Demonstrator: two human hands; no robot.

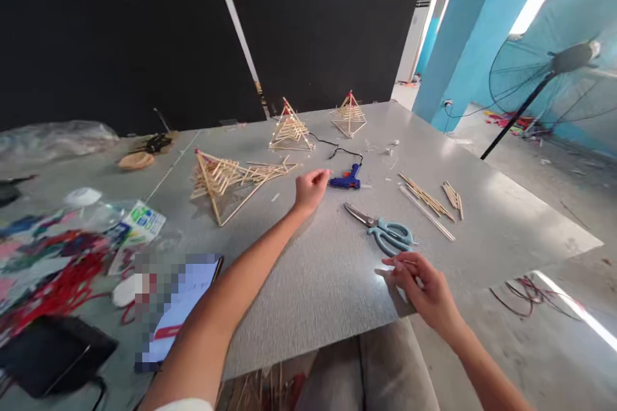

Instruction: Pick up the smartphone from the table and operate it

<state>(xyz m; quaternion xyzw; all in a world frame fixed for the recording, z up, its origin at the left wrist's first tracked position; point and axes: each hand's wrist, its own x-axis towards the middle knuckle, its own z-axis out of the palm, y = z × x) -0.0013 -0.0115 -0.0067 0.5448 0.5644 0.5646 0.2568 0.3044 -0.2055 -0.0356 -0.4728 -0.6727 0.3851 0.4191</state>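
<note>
On the grey table [308, 282], a blue glue gun [345, 181] lying on its side, its black cord [337, 149] trailing away toward the far edge. Just beside its handle end, the left hand [311, 189], arm stretched out across the table, fingers loosely curled and holding nothing, fingertips almost at the gun but apparently not touching. Nearer the body, at the right, the right hand [421, 286] resting low over the table, fingers pinched on a thin wooden stick [407, 262]. Between the two hands, a pair of scissors [383, 229] with pale blue handles, blades pointing toward the glue gun. Right of the gun, a loose bundle of sticks [427, 200]. Left of the left hand, a toppled stick pyramid [226, 181]; farther back, two more pyramids [290, 128] standing upright. At the left edge, red cord [58, 282] and a phone [178, 308].
</note>
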